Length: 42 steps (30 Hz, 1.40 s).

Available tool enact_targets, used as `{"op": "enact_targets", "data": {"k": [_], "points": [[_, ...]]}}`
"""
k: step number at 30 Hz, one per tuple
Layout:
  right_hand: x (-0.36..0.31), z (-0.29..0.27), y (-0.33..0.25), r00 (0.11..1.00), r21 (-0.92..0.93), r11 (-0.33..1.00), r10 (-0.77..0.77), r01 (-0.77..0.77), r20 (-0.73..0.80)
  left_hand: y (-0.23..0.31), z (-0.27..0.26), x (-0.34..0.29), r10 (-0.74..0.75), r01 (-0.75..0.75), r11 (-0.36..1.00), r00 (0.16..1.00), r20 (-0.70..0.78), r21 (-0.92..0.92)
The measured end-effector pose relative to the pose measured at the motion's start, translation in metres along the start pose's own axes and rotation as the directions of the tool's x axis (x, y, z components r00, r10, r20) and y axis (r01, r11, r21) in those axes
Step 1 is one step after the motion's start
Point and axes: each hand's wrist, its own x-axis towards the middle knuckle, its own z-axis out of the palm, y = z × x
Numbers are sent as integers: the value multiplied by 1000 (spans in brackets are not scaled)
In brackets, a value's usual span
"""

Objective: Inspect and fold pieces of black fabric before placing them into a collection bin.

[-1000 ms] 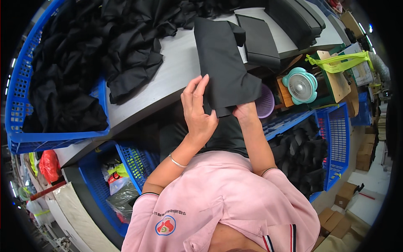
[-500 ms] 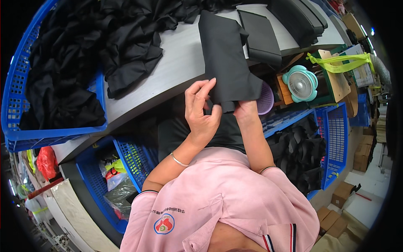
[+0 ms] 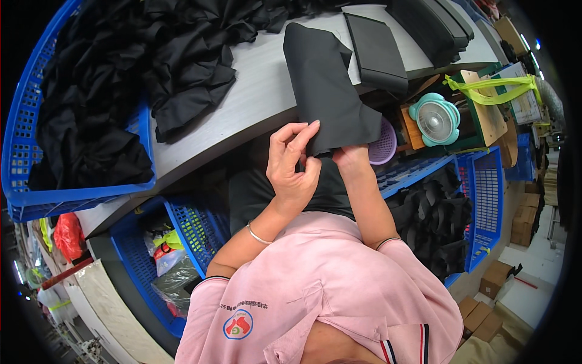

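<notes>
- One blue basket (image 3: 79,197) stands far left of the hands, heaped with crumpled black fabric (image 3: 103,109) that spreads onto the pale grey tabletop (image 3: 254,91) ahead of them.
- Below it, a red plastic bag (image 3: 70,236) glows at the workroom's edge; nearer the left forearm, a second blue basket (image 3: 191,230) contains plastic-wrapped items (image 3: 173,282).
- The left hand (image 3: 291,170), fingers bent, brings a fingertip to the black cloth piece (image 3: 327,91); whether it pinches cannot be told.
- That piece extends from between the hands onto the table.
- The right hand (image 3: 353,158) reaches beneath its near edge, fingers hidden, the grip impossible to confirm.
- Beyond the right hand, a flat black panel (image 3: 376,51) lies on the table, a black stack (image 3: 430,30) behind it.
- Right of that hand: a purple basket (image 3: 383,142), a teal fan (image 3: 435,120), a blue crate (image 3: 488,194) with black pieces (image 3: 430,212), and, farthest, cardboard boxes (image 3: 497,279).
</notes>
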Motion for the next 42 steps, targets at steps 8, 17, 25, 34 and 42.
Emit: {"op": "enact_targets", "data": {"k": [8, 17, 25, 34, 42], "points": [[5, -5, 8, 1000, 0, 1000, 11, -11, 2, -6, -5, 0, -4, 4, 1000, 1000, 10, -12], [15, 0, 20, 998, -7, 1000, -30, 30, -64, -20, -13, 3, -40, 42, 999, 999, 37, -30], [35, -21, 32, 868, -890, 15, -232, 455, 440, -70, -25, -1, -55, 61, 974, 998, -32, 218], [36, 13, 54, 766, -720, -490, -151, 491, 625, -117, 3, -26, -710, 688, 616, 696, 107, -383], [35, 30, 49, 776, -715, -538, -164, 447, 609, -112, 17, -13, -732, 761, 395, 599, 323, -515]]}}
